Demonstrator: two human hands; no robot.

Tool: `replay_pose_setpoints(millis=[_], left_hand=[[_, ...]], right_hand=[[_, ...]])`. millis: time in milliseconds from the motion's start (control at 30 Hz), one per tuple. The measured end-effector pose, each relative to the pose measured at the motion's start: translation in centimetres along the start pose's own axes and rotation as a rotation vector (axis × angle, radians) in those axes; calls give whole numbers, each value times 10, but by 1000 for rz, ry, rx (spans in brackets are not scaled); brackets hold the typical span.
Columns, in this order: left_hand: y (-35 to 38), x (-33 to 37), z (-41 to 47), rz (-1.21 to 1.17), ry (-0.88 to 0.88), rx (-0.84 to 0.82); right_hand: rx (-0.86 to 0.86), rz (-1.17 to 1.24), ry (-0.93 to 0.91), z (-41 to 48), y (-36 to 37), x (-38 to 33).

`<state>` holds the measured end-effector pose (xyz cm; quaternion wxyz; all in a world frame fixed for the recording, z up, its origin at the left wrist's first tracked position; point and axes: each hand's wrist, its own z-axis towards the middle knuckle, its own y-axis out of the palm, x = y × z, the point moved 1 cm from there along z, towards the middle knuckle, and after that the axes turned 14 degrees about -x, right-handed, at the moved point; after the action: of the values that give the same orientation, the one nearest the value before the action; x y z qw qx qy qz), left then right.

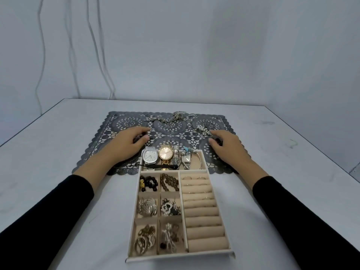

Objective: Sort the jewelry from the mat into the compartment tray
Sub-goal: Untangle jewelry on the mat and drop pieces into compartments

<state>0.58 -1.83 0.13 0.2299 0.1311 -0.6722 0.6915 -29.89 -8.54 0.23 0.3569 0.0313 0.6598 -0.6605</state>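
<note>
So, the loose jewelry left on your mat (124,121) sits toward its far side: a tangle of silver chains (175,116) along the far edge and a pearl cluster piece (202,128) just beyond your right fingertips. The compartment tray (179,255) lies in front of you, its far end overlapping the mat's near edge. Its far long compartment holds a silver watch (149,155), a gold watch (165,153), smaller watches and a thin bangle (199,162), with a black cord (155,167) across the front. Of the six small compartments on the left, the far pair hold dark beads (149,183) and brown beads (169,182), the middle pair silver pieces and black-and-silver pieces, and the near pair hoops and pale pieces. The ring rolls (202,211) fill the right side, with a few rings in the far slots. Your left hand (129,141) is down on the mat beside the silver watch and your right hand (226,142) is on the mat right of the tray, both with fingers loosely curled. A dark patch shows between thumb and fingers of each, and I cannot tell whether either is pinching anything. Black sleeves cover your forearms. All of this rests on a white table (58,152), with cables (93,45) hanging on the wall behind.
</note>
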Motion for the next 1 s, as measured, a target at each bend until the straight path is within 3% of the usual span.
replay_pose_setpoints(millis=[200, 500, 767, 1000], left_hand=[[3, -1, 38, 130, 8, -152], [18, 14, 95, 200, 199, -273], [25, 31, 136, 325, 318, -232], [25, 33, 162, 341, 319, -164]], right_hand=[[13, -27, -17, 35, 4, 0], [22, 0, -32, 71, 5, 5], [3, 31, -35, 91, 2, 13], [-76, 42, -150, 107, -1, 15]])
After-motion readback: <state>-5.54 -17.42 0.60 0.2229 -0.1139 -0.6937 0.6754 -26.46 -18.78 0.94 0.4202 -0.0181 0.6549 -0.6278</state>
